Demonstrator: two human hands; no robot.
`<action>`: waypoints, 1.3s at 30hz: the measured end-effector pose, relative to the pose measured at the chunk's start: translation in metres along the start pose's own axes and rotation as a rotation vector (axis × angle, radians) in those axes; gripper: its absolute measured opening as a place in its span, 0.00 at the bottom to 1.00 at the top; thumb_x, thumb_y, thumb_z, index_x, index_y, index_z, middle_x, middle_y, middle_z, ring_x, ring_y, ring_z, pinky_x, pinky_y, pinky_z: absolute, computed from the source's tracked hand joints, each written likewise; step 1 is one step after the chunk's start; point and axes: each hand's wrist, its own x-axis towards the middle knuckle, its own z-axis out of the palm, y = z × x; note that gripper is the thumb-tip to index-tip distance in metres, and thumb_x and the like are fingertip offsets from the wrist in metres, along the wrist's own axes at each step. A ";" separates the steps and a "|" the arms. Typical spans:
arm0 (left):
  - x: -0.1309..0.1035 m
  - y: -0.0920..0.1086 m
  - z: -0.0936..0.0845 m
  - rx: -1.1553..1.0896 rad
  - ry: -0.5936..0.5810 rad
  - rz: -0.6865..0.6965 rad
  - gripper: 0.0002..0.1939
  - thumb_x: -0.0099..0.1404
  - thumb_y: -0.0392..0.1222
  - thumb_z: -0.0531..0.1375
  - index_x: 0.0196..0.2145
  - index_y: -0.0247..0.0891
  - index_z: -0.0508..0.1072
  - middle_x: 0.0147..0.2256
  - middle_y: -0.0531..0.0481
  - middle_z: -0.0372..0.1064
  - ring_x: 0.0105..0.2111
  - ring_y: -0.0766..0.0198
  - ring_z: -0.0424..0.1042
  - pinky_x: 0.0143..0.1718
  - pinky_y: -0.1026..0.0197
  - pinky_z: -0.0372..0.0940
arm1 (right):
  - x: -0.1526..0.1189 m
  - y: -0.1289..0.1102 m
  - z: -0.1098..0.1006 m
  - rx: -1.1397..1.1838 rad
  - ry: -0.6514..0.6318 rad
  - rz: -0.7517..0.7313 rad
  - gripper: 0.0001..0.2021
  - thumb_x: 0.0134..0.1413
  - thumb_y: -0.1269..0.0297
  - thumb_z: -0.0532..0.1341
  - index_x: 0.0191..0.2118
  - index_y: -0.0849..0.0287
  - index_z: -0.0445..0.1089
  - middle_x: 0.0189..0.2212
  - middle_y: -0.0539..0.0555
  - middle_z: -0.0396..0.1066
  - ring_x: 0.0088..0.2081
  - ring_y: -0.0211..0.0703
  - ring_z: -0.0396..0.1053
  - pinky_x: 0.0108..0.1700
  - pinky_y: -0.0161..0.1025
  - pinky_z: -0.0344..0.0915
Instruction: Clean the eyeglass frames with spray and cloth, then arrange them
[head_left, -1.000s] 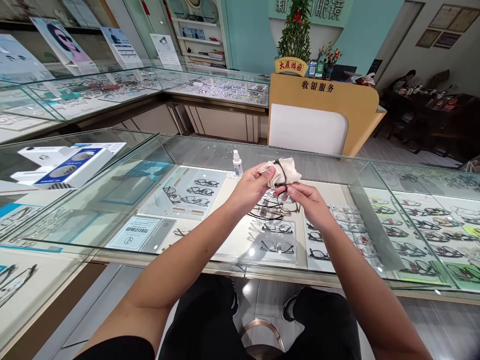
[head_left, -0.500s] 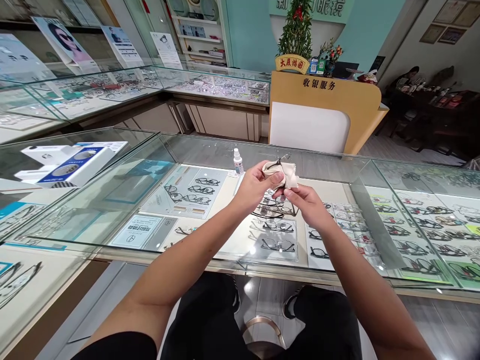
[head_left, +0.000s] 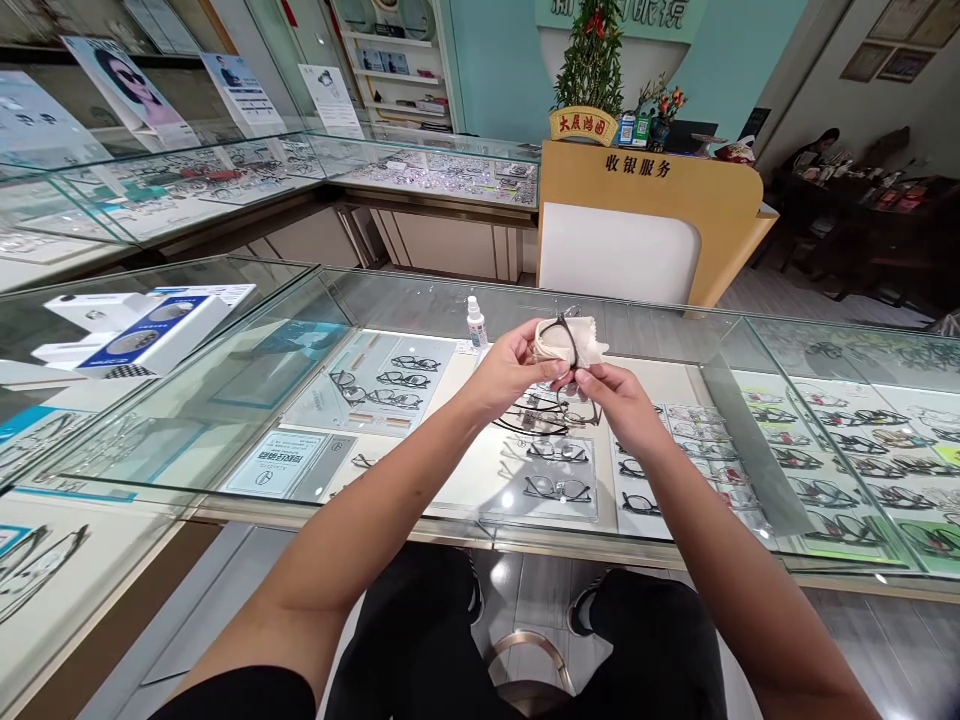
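Above the glass counter, my left hand (head_left: 514, 372) is closed on a cream cloth (head_left: 553, 342) bunched around a dark-framed pair of glasses (head_left: 573, 340). The cloth's loose edge sticks up and to the right. Close beside it, my right hand (head_left: 616, 400) pinches the lower part of the same glasses, its fingertips nearly touching those of my left hand. Part of the frame is hidden by the cloth and fingers. A small white spray bottle (head_left: 476, 324) stands upright on the counter, just beyond my left hand.
Rows of glasses (head_left: 556, 488) lie inside the glass display counter (head_left: 450, 528) below my hands. An open white and blue box (head_left: 154, 330) rests on the counter at left. Farther back stands a yellow service desk (head_left: 720, 210) with plants on it.
The dark frame has turned and now shows more in front of the cloth. My left thumb has moved down from the cloth's middle, and the cloth has shifted slightly right.
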 end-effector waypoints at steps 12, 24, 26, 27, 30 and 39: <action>0.002 0.000 -0.002 -0.052 0.047 0.024 0.25 0.64 0.62 0.72 0.35 0.36 0.73 0.29 0.51 0.70 0.27 0.67 0.69 0.32 0.61 0.66 | -0.002 0.001 0.000 -0.074 0.022 -0.003 0.21 0.65 0.41 0.65 0.43 0.54 0.84 0.41 0.54 0.81 0.46 0.48 0.73 0.54 0.45 0.68; 0.001 -0.012 0.008 -0.014 0.165 0.066 0.27 0.58 0.61 0.76 0.34 0.38 0.70 0.26 0.55 0.68 0.23 0.69 0.66 0.26 0.63 0.62 | 0.000 -0.002 0.007 -0.005 -0.010 0.013 0.22 0.57 0.38 0.71 0.38 0.55 0.84 0.38 0.55 0.82 0.45 0.51 0.75 0.53 0.48 0.70; 0.001 -0.012 0.007 -0.017 0.178 0.061 0.27 0.62 0.65 0.71 0.33 0.37 0.71 0.26 0.54 0.67 0.23 0.69 0.65 0.26 0.63 0.61 | 0.000 -0.003 0.007 -0.017 -0.008 0.023 0.22 0.57 0.39 0.71 0.39 0.55 0.84 0.39 0.55 0.82 0.46 0.51 0.75 0.53 0.48 0.69; 0.001 -0.011 0.006 -0.024 0.170 0.060 0.27 0.64 0.66 0.70 0.33 0.37 0.71 0.27 0.53 0.68 0.24 0.69 0.66 0.27 0.63 0.62 | -0.001 -0.003 0.006 -0.019 0.001 0.027 0.21 0.58 0.39 0.70 0.39 0.54 0.85 0.39 0.55 0.82 0.45 0.50 0.75 0.54 0.48 0.69; 0.002 -0.006 0.002 -0.059 0.109 0.049 0.25 0.64 0.62 0.72 0.35 0.36 0.73 0.29 0.52 0.69 0.28 0.68 0.68 0.32 0.63 0.65 | -0.001 0.000 -0.001 0.019 0.048 0.030 0.18 0.61 0.42 0.69 0.40 0.53 0.85 0.41 0.54 0.83 0.45 0.47 0.73 0.55 0.46 0.68; 0.000 -0.014 0.007 -0.047 0.116 0.053 0.26 0.58 0.57 0.77 0.35 0.38 0.69 0.27 0.56 0.69 0.22 0.70 0.66 0.25 0.65 0.62 | 0.001 0.003 0.006 0.111 -0.028 0.072 0.20 0.54 0.40 0.73 0.39 0.52 0.84 0.38 0.54 0.83 0.43 0.49 0.74 0.53 0.48 0.69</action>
